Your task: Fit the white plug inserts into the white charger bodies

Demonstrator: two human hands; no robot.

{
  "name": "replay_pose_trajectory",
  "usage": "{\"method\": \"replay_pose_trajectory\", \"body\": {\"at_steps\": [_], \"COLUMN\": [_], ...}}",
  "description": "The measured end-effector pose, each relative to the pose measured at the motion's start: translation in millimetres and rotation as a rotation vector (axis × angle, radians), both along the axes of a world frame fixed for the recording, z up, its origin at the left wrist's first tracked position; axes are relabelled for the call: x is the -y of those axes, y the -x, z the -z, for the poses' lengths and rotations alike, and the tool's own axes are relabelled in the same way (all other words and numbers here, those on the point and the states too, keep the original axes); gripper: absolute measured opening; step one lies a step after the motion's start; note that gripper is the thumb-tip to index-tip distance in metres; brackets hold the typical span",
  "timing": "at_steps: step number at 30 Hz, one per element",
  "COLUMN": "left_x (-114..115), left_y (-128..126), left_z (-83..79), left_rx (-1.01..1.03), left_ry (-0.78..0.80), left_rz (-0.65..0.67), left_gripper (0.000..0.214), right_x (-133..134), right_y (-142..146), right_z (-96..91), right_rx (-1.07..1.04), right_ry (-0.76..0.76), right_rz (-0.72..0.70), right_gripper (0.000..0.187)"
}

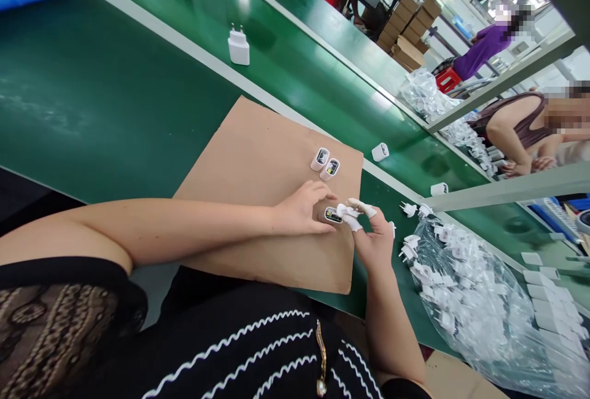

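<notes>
Left hand (305,209) holds 1 housing (328,214), right (371,234) 1 cap (346,211), near 2 further housings (318,163).

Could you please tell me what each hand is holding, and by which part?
The left hand holds an open, white, oval plastic housing around its sides; the right hand pinches a small white plastic plug piece, exactly where cannot be told.

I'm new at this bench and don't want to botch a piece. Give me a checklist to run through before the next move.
1. Left hand gripping the open housing: ok.
2. Right hand holding a white plug piece at its mouth: ok.
3. White fingertip covers on right thumb and forefinger: ok.
4. Housing closed: not ok, parts show inside.
5. Plug piece properly aligned: cannot tell, too small.
6. Two other housings on the cardboard: ok.
</notes>
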State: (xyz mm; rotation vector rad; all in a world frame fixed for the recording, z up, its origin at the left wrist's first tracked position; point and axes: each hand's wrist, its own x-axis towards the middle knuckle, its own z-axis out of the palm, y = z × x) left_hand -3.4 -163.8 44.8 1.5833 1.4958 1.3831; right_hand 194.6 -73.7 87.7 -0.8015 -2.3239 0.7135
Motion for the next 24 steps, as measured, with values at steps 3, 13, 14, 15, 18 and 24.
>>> {"method": "replay_pose_trajectory", "body": {"at_steps": [3,13,14,15,18,24], "left_x": [-5.1,-9.9,-9.8,-9.8,-9.7,-9.8], "left_y": [2.7,4.0,4.1,4.3,4.5,4.4], "left_z": [9.0,8.7,8.0,7.3,5.7,5.5], "left_rx": [-0.041,-0.073,-0.079,-0.085,-0.095,-0.112], "left_ry": [0.043,0.041,0.052,0.061,0.073,0.084], "left_rz": [0.072,0.093,0.095,0.097,0.102,0.122], "left_gripper": [0.023,0.019,0.020,0.021,0.021,0.021], "right_x": [-0.3,0.7,-0.1,-1.2,-4.9,-7.4], "right_y": [2.5,10.2,10.9,11.6,13.0,11.6], "right_z": [4.4,-2.1,-2.3,-2.2,-1.4,-3.5], "right_rx": [0.027,0.170,0.174,0.176,0.188,0.194], "right_ry": [-0.031,-0.409,-0.427,-0.432,-0.372,-0.285], "right_rz": [-0.007,-0.148,-0.154,-0.157,-0.157,-0.185], "right_gripper": [0.020,0.026,0.025,0.025,0.027,0.025]}}
